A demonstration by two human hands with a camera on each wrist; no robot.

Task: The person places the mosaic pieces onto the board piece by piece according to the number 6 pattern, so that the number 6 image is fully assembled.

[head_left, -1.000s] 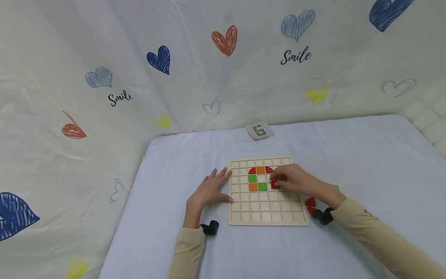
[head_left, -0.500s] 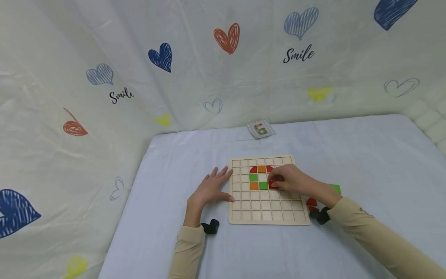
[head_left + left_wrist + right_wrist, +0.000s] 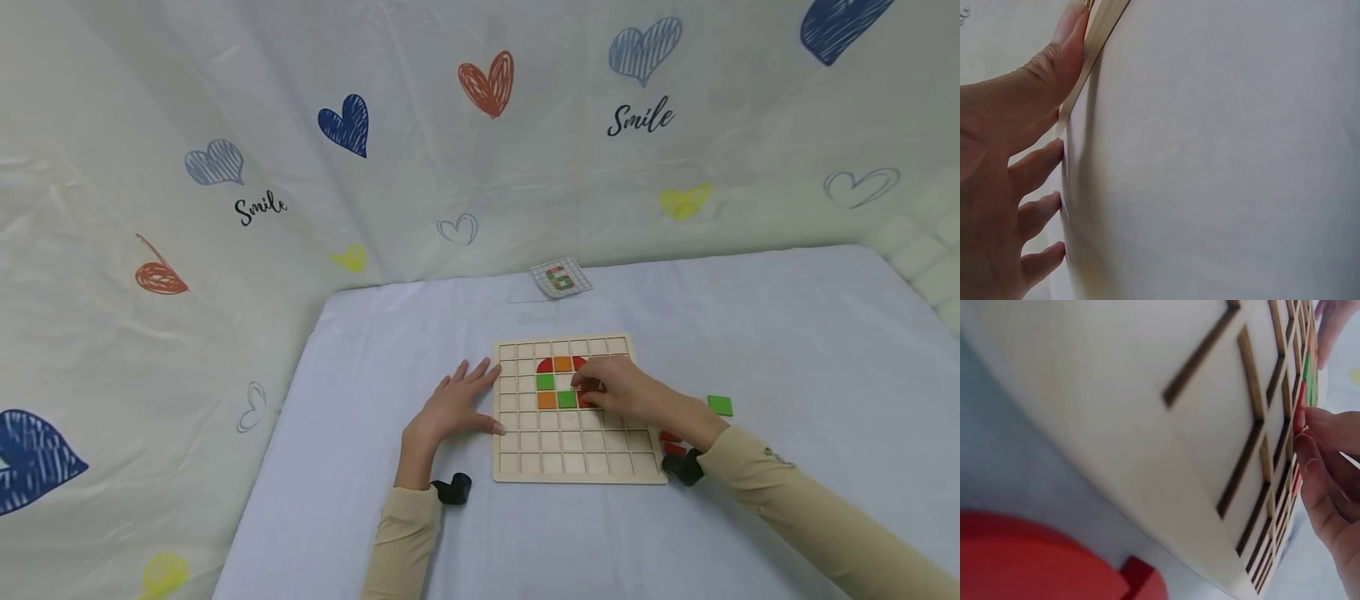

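A wooden grid board [image 3: 528, 442] lies on the white-covered table. My left hand [image 3: 450, 407] spreads its fingers along the board's left side, fingertips and thumb at the edge. With thumb and fingers, my right hand [image 3: 626, 390] pinches a red tile [image 3: 1299, 412] at the cell right of a green tile [image 3: 566, 399]. In that row an orange tile [image 3: 547, 401] sits to the left, and another green tile [image 3: 545, 382] is above it. Along the top run a red quarter-round tile [image 3: 544, 365], an orange square tile [image 3: 562, 363] and a red tile [image 3: 579, 363], partly covered by the right hand.
A loose green tile [image 3: 720, 406] lies right of the board. Red pieces [image 3: 673, 448] lie nearer, partly behind the black wrist camera [image 3: 683, 468]. At the table's back lies a card [image 3: 562, 277] with a coloured grid pattern. A heart-printed cloth [image 3: 405, 183] hangs behind.
My right hand has shifted slightly left, bringing the red tile against the green one in its row. The loose green tile now shows fully beside the forearm. The left hand stays put.
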